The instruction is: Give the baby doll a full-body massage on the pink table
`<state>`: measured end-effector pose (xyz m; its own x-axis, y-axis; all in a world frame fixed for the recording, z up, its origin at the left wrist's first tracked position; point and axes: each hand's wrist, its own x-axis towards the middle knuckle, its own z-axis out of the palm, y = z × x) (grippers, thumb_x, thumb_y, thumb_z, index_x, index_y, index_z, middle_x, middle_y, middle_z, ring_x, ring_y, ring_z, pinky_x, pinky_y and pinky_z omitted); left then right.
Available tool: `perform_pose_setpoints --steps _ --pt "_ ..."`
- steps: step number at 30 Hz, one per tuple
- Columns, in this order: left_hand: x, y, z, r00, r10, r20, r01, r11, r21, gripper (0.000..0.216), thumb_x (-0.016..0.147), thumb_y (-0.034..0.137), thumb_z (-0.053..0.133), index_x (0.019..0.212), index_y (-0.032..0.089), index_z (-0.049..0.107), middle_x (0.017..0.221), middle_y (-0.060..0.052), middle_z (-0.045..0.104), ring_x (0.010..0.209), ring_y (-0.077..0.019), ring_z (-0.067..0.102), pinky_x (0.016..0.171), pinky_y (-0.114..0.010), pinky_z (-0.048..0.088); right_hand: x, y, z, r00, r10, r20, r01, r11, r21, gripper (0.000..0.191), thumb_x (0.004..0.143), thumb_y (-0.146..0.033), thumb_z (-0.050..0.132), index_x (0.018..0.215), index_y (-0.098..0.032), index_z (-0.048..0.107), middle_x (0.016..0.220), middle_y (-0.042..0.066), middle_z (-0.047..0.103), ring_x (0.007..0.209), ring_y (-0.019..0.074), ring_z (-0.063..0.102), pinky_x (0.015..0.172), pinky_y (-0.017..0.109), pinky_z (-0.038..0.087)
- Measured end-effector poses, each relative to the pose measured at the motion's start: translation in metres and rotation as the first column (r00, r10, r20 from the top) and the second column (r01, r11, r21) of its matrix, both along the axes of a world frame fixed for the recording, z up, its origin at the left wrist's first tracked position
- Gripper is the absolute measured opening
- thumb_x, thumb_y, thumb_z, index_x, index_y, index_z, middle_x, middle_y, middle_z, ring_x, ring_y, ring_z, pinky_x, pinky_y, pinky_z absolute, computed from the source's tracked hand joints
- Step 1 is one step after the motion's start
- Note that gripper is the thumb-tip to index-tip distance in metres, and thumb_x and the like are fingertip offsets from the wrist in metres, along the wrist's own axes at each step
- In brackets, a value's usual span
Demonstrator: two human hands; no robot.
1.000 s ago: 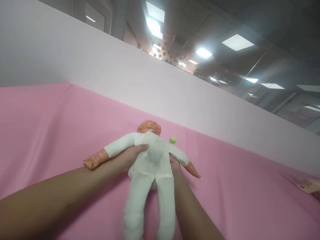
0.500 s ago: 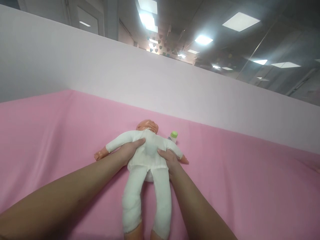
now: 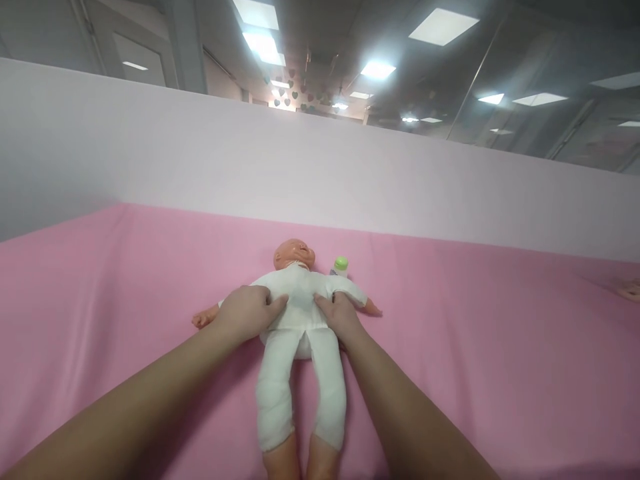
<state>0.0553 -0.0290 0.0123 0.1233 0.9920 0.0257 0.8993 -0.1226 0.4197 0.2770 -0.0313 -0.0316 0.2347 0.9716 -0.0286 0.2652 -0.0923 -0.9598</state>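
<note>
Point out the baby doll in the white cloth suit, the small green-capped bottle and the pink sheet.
baby doll in the white cloth suit (image 3: pixel 299 308): head view, chest.
small green-capped bottle (image 3: pixel 341 263): head view, green cap.
pink sheet (image 3: pixel 475 347): head view, bare stretch at right.

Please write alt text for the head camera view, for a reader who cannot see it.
Two bare hands, left hand and right hand, press on the torso of a baby doll in white cloth, lying face up on a pink sheet. A small green-capped bottle stands beside its head.
</note>
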Motion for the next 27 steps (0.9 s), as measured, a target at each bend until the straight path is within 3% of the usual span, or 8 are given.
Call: perform_pose_setpoints --steps 3,5,10,15,19,22,25,27 --pt "-0.001 0.002 0.000 0.998 -0.016 -0.053 0.019 0.999 0.051 0.054 0.089 0.068 0.044 0.062 0.023 0.057 0.064 -0.010 0.067 0.066 -0.0294 0.065 0.062 -0.038 0.039 0.005 0.003 0.002 0.929 -0.008 0.371 0.007 1.000 0.004 0.036 0.080 -0.054 0.070 0.079 -0.019 0.063 0.083 0.013 0.072 0.084 0.0326 0.068 0.078 0.042 0.049" --pt "0.000 0.004 -0.004 0.999 0.000 -0.045 0.004 0.995 0.095 0.052 0.090 0.068 0.042 0.069 0.023 0.059 0.069 -0.010 0.068 0.069 -0.0298 0.065 0.062 -0.037 0.039 0.004 0.002 0.004 0.865 -0.005 0.501 0.002 1.000 0.006 0.038 0.084 -0.057 0.066 0.078 -0.019 0.065 0.080 0.013 0.071 0.081 0.0321 0.067 0.079 0.041 0.047" --pt "0.003 0.005 -0.015 0.995 -0.096 0.006 0.091 0.964 0.250 0.037 0.092 0.058 0.047 0.092 0.022 0.056 0.095 -0.012 0.069 0.085 -0.0307 0.065 0.070 -0.038 0.041 -0.014 -0.005 0.003 0.695 -0.023 0.719 -0.018 0.999 0.049 0.042 0.095 -0.053 0.052 0.096 -0.015 0.069 0.092 0.020 0.073 0.091 0.0356 0.067 0.081 0.042 0.044" --pt "-0.003 0.005 -0.016 0.989 -0.133 0.071 0.121 0.980 0.156 0.037 0.093 0.059 0.044 0.084 0.024 0.053 0.088 -0.008 0.067 0.078 -0.0274 0.064 0.066 -0.036 0.040 -0.014 -0.009 0.012 0.608 0.036 0.793 -0.103 0.994 0.034 0.040 0.097 -0.050 0.048 0.091 -0.016 0.068 0.089 0.018 0.072 0.087 0.0346 0.068 0.078 0.042 0.043" --pt "-0.002 0.023 -0.015 0.981 -0.044 0.191 -0.009 0.964 0.267 0.044 0.095 0.061 0.038 0.090 0.023 0.059 0.098 -0.011 0.068 0.089 -0.0296 0.065 0.076 -0.039 0.044 -0.002 0.008 0.026 0.718 -0.040 0.695 -0.098 0.983 0.158 0.035 0.093 -0.051 0.055 0.100 -0.020 0.068 0.099 0.014 0.072 0.094 0.0316 0.066 0.083 0.040 0.044" --pt "0.012 0.058 -0.011 0.872 -0.003 0.489 -0.160 0.943 0.291 0.054 0.095 0.066 0.036 0.116 0.023 0.059 0.126 -0.014 0.064 0.116 -0.0312 0.060 0.093 -0.041 0.046 -0.006 0.045 0.029 0.878 -0.066 0.475 -0.064 0.965 0.253 0.046 0.090 -0.056 0.059 0.121 -0.022 0.064 0.121 0.014 0.068 0.112 0.0307 0.062 0.094 0.040 0.044" --pt "0.032 0.101 -0.006 0.621 0.245 0.745 -0.361 0.933 -0.006 0.071 0.092 0.073 0.034 0.137 0.021 0.049 0.145 -0.018 0.055 0.133 -0.0334 0.053 0.104 -0.044 0.043 -0.020 0.091 0.022 0.989 -0.117 0.087 0.102 0.982 0.157 0.068 0.087 -0.068 0.055 0.136 -0.020 0.055 0.130 0.017 0.064 0.119 0.0327 0.061 0.100 0.045 0.043" --pt "0.044 0.125 -0.007 0.585 0.298 0.754 -0.364 0.928 -0.083 0.076 0.091 0.075 0.034 0.139 0.018 0.050 0.143 -0.021 0.057 0.130 -0.0360 0.056 0.102 -0.046 0.045 -0.029 0.118 0.014 0.995 -0.100 0.013 0.097 0.984 0.152 0.075 0.091 -0.073 0.041 0.144 -0.020 0.047 0.135 0.017 0.062 0.117 0.0305 0.063 0.097 0.045 0.047"
